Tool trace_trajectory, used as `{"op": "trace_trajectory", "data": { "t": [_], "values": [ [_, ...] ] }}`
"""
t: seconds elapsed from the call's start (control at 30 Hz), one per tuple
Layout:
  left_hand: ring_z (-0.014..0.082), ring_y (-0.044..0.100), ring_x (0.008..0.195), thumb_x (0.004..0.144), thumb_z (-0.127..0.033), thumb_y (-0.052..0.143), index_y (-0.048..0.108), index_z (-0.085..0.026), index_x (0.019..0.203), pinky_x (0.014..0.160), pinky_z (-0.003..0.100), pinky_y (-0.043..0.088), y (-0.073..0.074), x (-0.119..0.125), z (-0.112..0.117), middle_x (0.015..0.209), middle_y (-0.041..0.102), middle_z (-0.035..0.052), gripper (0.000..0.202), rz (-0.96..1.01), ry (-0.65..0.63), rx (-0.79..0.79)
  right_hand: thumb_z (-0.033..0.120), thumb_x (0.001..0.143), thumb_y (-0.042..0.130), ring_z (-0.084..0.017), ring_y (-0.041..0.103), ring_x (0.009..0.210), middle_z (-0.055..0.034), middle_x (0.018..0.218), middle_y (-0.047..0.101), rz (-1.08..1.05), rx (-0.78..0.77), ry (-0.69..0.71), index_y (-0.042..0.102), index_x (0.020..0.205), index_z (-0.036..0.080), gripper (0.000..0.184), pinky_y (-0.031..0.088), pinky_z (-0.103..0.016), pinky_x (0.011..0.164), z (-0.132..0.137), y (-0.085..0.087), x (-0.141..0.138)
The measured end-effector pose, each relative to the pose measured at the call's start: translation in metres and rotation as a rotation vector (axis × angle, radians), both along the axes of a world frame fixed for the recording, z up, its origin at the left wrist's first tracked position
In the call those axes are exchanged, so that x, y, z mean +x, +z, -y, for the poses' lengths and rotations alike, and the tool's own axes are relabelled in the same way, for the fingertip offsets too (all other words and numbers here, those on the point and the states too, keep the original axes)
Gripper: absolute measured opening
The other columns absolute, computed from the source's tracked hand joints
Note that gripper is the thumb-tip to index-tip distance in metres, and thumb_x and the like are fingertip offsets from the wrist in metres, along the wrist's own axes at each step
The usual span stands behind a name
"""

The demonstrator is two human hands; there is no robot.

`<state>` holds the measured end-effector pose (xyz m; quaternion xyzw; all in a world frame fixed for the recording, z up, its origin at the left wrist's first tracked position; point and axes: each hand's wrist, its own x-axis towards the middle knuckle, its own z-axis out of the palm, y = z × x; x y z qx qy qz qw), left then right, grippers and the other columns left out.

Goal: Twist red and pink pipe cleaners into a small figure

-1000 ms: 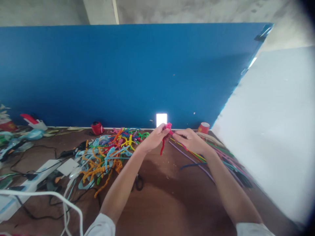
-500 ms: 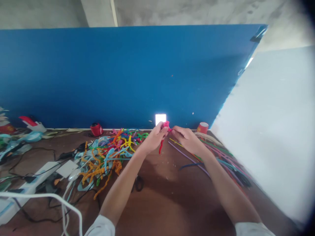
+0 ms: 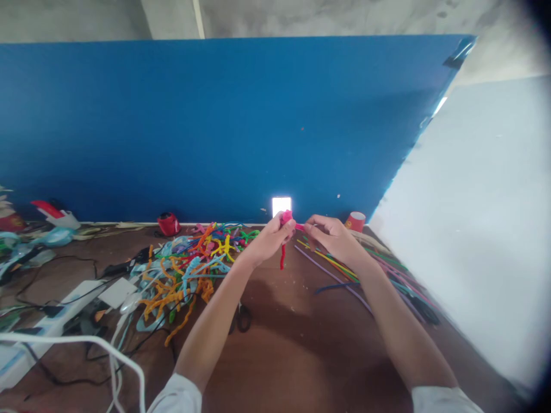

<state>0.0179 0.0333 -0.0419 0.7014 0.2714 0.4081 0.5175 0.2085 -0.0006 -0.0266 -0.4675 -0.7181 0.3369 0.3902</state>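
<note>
My left hand [image 3: 275, 236] is closed around a bundle of pink pipe cleaner [image 3: 287, 217], bent into a small shape at the fingertips. A red pipe cleaner end [image 3: 282, 258] dangles below that hand. To the right, my right hand [image 3: 329, 234] pinches a pink strand [image 3: 300, 227] that runs across from the bundle. Part of the pink piece is hidden behind my left fingers. Both hands are held above the far part of the brown table [image 3: 293, 355], in front of a bright white screen or light [image 3: 282, 206].
A tangled heap of coloured pipe cleaners [image 3: 185, 281] lies left. Straight pipe cleaners [image 3: 340, 269] lie under my right arm. Dark scissors handles [image 3: 243, 318] are beside my left forearm. A power strip [image 3: 55, 327] with cables is far left, and a red cup [image 3: 355, 221] stands before the blue panel [image 3: 215, 126].
My right hand has moved slightly right, away from the left, and more of the pink strand shows between them. The left hand keeps its hold on the pink bundle.
</note>
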Motion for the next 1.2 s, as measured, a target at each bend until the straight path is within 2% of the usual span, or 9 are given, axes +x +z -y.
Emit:
{"op": "trace_trajectory", "data": {
  "t": [0.2,0.33,0.43,0.57,0.73,0.9,1.0,1.1,1.2],
  "values": [
    [0.0092,0.041,0.062,0.095,-0.051,0.047,0.050,-0.016,0.088,0.059,0.025,0.034,0.003,-0.005,-0.007,0.074,0.049,-0.0012,0.035,-0.084,0.052,0.107,0.051,0.091,0.055,-0.012,0.059,0.053,-0.0039,0.073,0.072,-0.074,-0.130,0.101,0.057,0.079,0.020,0.033,0.040,-0.027,0.054,-0.006,0.000,0.010],
    [0.0095,0.044,0.062,0.097,-0.051,0.043,0.052,-0.015,0.087,0.059,0.024,0.035,0.002,-0.007,-0.010,0.074,0.052,0.0005,0.039,-0.071,0.034,0.129,0.052,0.089,0.059,-0.011,0.056,0.048,-0.0031,0.068,0.072,-0.176,-0.240,0.140,0.054,0.074,0.021,0.035,0.037,-0.026,0.049,-0.008,0.001,0.013],
    [0.0099,0.047,0.062,0.097,-0.053,0.043,0.054,-0.014,0.089,0.059,0.024,0.037,0.001,-0.008,-0.011,0.074,0.053,0.0012,0.041,-0.038,0.045,0.107,0.052,0.088,0.060,-0.009,0.048,0.042,-0.0007,0.059,0.067,-0.211,-0.256,0.121,0.054,0.074,0.021,0.035,0.030,-0.025,0.044,-0.008,0.001,0.012],
    [0.0096,0.044,0.062,0.097,-0.053,0.043,0.056,-0.014,0.099,0.057,0.024,0.036,-0.002,-0.008,-0.012,0.073,0.049,-0.0002,0.041,0.010,0.075,0.076,0.051,0.090,0.056,-0.007,0.035,0.038,0.0037,0.051,0.056,-0.166,-0.195,0.024,0.054,0.076,0.021,0.033,0.021,-0.026,0.042,-0.006,-0.001,0.008],
    [0.0100,0.038,0.062,0.095,-0.051,0.050,0.056,-0.016,0.104,0.058,0.024,0.032,0.001,-0.007,-0.009,0.070,0.044,-0.0022,0.037,0.016,0.138,0.105,0.050,0.093,0.050,-0.008,0.033,0.041,0.0048,0.046,0.046,-0.020,-0.103,-0.087,0.053,0.074,0.021,0.035,0.021,-0.027,0.045,-0.006,-0.003,0.004],
    [0.0110,0.043,0.072,0.090,-0.046,0.060,0.056,-0.016,0.104,0.065,0.024,0.037,0.009,-0.008,-0.002,0.083,0.051,0.0003,0.034,-0.012,0.165,0.202,0.052,0.092,0.052,-0.008,0.030,0.040,0.0068,0.042,0.040,-0.043,-0.170,-0.053,0.052,0.076,0.022,0.035,0.020,-0.027,0.045,-0.007,-0.005,0.007],
    [0.0119,0.045,0.076,0.087,-0.047,0.064,0.056,-0.016,0.104,0.067,0.024,0.039,0.010,-0.007,-0.001,0.086,0.053,0.0011,0.036,-0.012,0.169,0.200,0.054,0.091,0.053,-0.009,0.035,0.039,0.0045,0.045,0.048,-0.094,-0.216,-0.013,0.053,0.078,0.022,0.035,0.023,-0.027,0.043,-0.009,-0.007,0.008],
    [0.0110,0.045,0.073,0.088,-0.047,0.063,0.055,-0.017,0.103,0.066,0.023,0.039,0.010,-0.006,0.001,0.086,0.053,0.0011,0.035,0.001,0.155,0.181,0.056,0.090,0.055,-0.012,0.049,0.045,-0.0005,0.056,0.061,-0.145,-0.232,0.040,0.054,0.079,0.021,0.036,0.035,-0.027,0.046,-0.011,-0.008,0.007],
    [0.0099,0.044,0.071,0.088,-0.046,0.064,0.055,-0.017,0.106,0.063,0.022,0.039,0.011,-0.006,0.003,0.086,0.051,0.0009,0.035,0.023,0.096,0.131,0.055,0.089,0.056,-0.013,0.054,0.050,-0.0007,0.060,0.063,-0.176,-0.223,0.078,0.054,0.078,0.022,0.035,0.041,-0.028,0.051,-0.011,-0.007,0.007]
  ]
}}
